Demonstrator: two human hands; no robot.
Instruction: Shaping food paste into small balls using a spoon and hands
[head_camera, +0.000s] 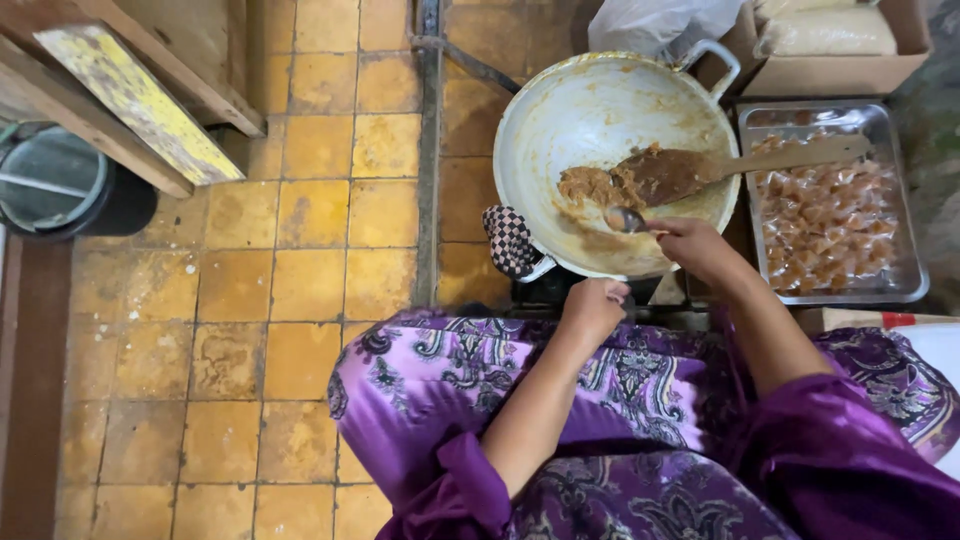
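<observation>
Right hand (697, 247) spoons brown paste (590, 186) in wide white metal wok (560, 110).
Fingers grasping small metal spoon (626, 219); left hand (592, 308) clenched below wok rim, contents unclear. Paste-coated wooden spatula (720, 165) rests in wok; steel tray of wrapped sweets (828, 215) just beside.

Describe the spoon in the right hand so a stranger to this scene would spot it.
Find the big white pan. At its near rim, the right hand holds a small metal spoon beside the brown paste. Unlike the wooden spatula, it is shiny and short.
</observation>
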